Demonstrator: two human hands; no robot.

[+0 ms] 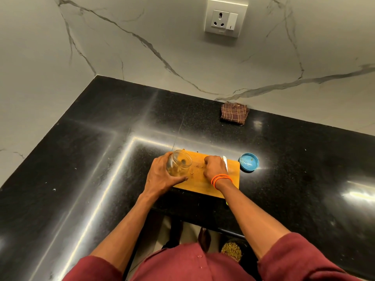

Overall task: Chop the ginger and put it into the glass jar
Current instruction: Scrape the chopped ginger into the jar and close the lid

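Ginger (197,165), by now reduced to a few small brown bits, lies scattered at the centre of the wooden cutting board (205,184) just below the middle of the frame, as I steer both hands through what looks like the closing stage of the job. My left hand (160,175) grips the glass jar (179,162), fingers and thumb wrapped round its body, tipping it on its side so the open mouth faces right, toward the loose pieces. Dark chopped matter already sits inside the glass, though I cannot tell how much. My right hand (214,168), an orange thread band at its wrist, is curled over the board just right of the bits, fingertips down on the wood, apparently gathering or sweeping them toward the jar; whether it pinches any I cannot tell. A knife (225,163) shows only as a pale sliver along the far edge of that hand, and I cannot tell if it is held or merely lying there.

My reading: the chopping is done, most of the ginger is in, and what remains is to move these last scraps across and stand the jar upright. A blue lid (249,162) rests on the black counter (294,159) just right of the board.
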